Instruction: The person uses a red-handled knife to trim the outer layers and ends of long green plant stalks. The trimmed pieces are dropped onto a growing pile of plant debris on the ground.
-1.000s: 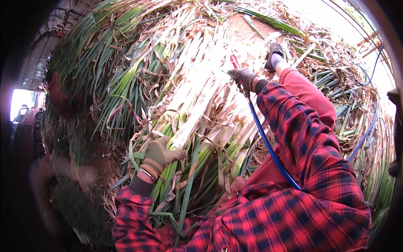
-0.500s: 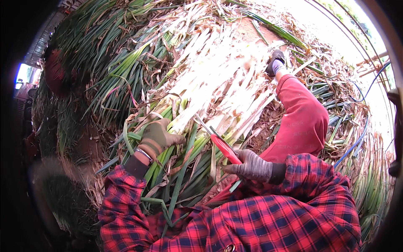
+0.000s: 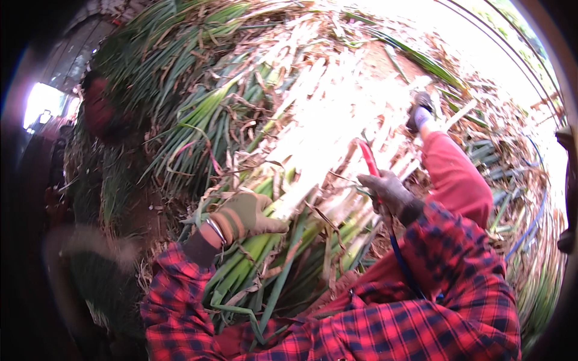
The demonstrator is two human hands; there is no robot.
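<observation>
The heap of long leafy stalks (image 3: pixel 223 129) takes up most of what I can see, dark green and tangled on the left, pale and stripped-looking across the middle, where the glare washes out detail, with brown papery leaves all through it. The person in front of me wears a red and navy checked shirt (image 3: pixel 385 319), one red trouser leg (image 3: pixel 460 177) stretched out over the pile. Close to their body lies the bundle of green stalks (image 3: pixel 253 259), thick and fresh, a few leaves bent sharply. A patch of reddish bare earth (image 3: pixel 385 65) shows near the top of the heap. Off to the left, a bright opening (image 3: pixel 45 107) breaks the dark side of the place; thin curved rods (image 3: pixel 524 51) cross the light at upper right. The gloved left hand (image 3: pixel 247 216) lies on the bundle, thumb stretched out to the right; its other fingers are tucked from view, so I can't tell whether they grip. The grey-gloved right hand (image 3: pixel 391 192) is wrapped around a red tool (image 3: pixel 368 159), held just above the pale stalks, its tip lost in the glare. Smallest is the bangle (image 3: pixel 215 231) on the left wrist.
</observation>
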